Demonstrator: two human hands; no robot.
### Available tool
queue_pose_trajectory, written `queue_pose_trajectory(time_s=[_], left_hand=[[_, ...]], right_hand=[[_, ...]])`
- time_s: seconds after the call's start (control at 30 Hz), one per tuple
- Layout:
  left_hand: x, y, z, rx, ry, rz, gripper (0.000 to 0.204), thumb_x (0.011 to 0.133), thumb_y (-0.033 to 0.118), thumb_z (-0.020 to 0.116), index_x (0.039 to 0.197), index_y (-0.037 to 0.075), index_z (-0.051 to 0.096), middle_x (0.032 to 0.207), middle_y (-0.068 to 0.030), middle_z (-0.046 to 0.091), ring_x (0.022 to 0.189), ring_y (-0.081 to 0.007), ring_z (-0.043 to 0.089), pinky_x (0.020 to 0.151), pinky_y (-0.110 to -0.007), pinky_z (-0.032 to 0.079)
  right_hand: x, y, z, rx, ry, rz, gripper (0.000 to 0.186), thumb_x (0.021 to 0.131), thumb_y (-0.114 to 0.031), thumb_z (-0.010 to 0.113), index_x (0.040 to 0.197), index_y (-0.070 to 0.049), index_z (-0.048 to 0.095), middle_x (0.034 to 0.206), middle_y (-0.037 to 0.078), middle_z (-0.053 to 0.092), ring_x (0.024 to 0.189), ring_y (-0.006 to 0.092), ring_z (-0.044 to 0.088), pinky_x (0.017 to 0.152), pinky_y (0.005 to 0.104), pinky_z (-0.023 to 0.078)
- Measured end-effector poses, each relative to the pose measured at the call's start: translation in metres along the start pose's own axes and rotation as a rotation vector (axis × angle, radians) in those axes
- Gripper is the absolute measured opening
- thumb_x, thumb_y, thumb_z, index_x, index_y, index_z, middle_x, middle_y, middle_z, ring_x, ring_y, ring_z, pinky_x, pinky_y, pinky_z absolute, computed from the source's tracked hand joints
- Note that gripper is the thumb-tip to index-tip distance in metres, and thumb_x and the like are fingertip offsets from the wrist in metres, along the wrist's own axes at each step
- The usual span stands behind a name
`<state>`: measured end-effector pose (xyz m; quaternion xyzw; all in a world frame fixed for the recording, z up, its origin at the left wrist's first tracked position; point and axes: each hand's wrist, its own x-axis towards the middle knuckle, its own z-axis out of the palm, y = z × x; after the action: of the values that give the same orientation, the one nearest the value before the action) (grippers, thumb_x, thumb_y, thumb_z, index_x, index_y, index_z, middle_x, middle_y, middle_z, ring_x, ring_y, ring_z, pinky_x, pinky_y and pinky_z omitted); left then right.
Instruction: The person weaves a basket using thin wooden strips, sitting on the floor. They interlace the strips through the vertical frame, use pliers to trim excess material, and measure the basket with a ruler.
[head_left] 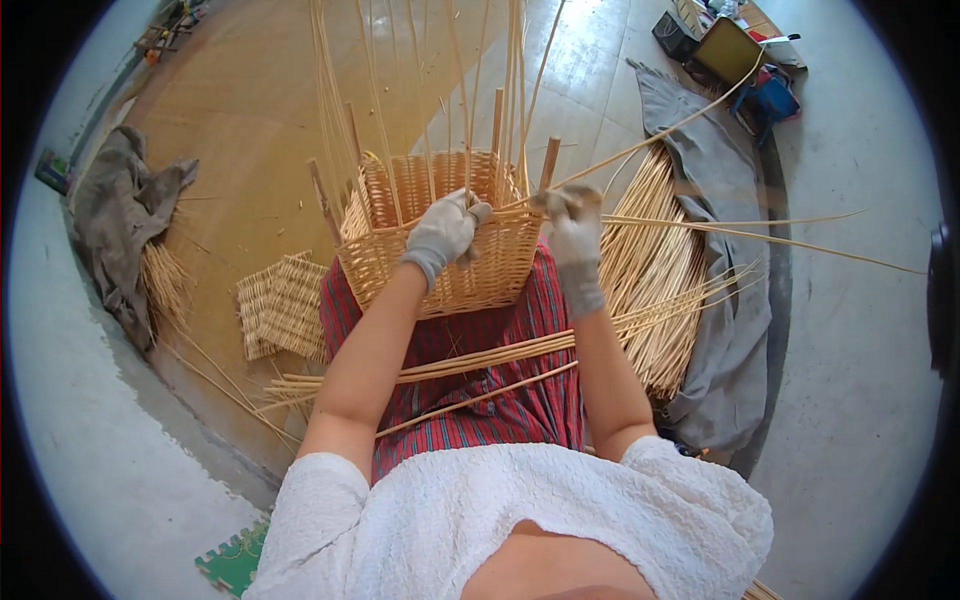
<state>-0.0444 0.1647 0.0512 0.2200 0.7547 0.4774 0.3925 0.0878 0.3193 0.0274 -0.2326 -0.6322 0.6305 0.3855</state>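
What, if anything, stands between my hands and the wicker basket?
Nothing visible does: your left hand is against the near side of the wicker basket, and your right hand is by its near right corner post.

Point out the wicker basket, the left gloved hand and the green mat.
Wicker basket (497, 268), head view: on its near woven wall.
Left gloved hand (443, 230), head view: on the back of the glove.
Green mat (232, 560), head view: on its visible top.
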Motion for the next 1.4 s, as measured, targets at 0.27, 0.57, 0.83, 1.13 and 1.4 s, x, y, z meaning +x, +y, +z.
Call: queue_pose_trajectory(time_s=[0.27, 0.57, 0.83, 1.13, 1.4], left_hand=[[0.002, 0.01, 0.016, 0.047, 0.193, 0.042, 0.038, 0.108, 0.039, 0.055, 0.107, 0.002, 0.061, 0.06, -0.0077, 0.059, 0.044, -0.0159, 0.06, 0.04, -0.034, 0.049], [-0.047, 0.003, 0.009, -0.075, 0.525, 0.426, 0.027, 0.1, 0.008, 0.065, 0.126, 0.001, 0.059, 0.109, -0.0129, 0.068, 0.081, -0.0142, 0.068, 0.072, -0.032, 0.057], [-0.093, -0.089, -0.116, -0.196, 0.551, 0.31, 0.035, 0.109, 0.037, 0.056, 0.105, 0.004, 0.065, 0.085, -0.0018, 0.065, 0.059, -0.0058, 0.047, 0.052, -0.023, 0.04], [-0.163, -0.027, 0.019, -0.791, 0.074, 0.381, 0.003, 0.103, 0.008, 0.062, 0.105, 0.005, 0.061, 0.089, -0.0034, 0.063, 0.045, -0.0034, 0.042, 0.036, -0.021, 0.028], [-0.048, 0.014, 0.101, -0.878, -0.082, 0.311, 0.029, 0.108, 0.019, 0.058, 0.134, 0.008, 0.061, 0.115, -0.0053, 0.071, 0.046, -0.0038, 0.043, 0.038, -0.021, 0.034]], right_hand=[[0.094, -0.044, 0.068, -0.311, -0.169, -0.429, 0.064, 0.095, -0.003, 0.059, 0.157, -0.006, 0.041, 0.13, 0.018, 0.063, 0.104, 0.0236, 0.068, 0.093, 0.0382, 0.056], [-0.031, -0.03, -0.051, 0.001, 0.159, 0.266, 0.028, 0.108, -0.03, 0.054, 0.104, -0.002, 0.056, 0.084, 0.012, 0.071, 0.066, 0.0196, 0.069, 0.048, 0.0315, 0.053], [-0.146, 0.109, 0.034, 0.223, -0.228, 1.187, 0.098, 0.088, -0.066, 0.072, 0.161, -0.021, 0.025, 0.158, 0.02, 0.037, 0.124, 0.0433, 0.056, 0.094, 0.0547, 0.055], [-0.091, 0.135, 0.012, -0.175, 0.038, 0.67, 0.092, 0.093, -0.071, 0.057, 0.141, 0.007, 0.054, 0.133, 0.027, 0.065, 0.125, 0.0346, 0.063, 0.107, 0.0414, 0.046], [-0.052, 0.05, -0.011, 0.149, -0.226, 0.358, 0.059, 0.109, -0.047, 0.051, 0.143, 0.001, 0.058, 0.133, 0.011, 0.068, 0.12, 0.0197, 0.063, 0.103, 0.0322, 0.048]])
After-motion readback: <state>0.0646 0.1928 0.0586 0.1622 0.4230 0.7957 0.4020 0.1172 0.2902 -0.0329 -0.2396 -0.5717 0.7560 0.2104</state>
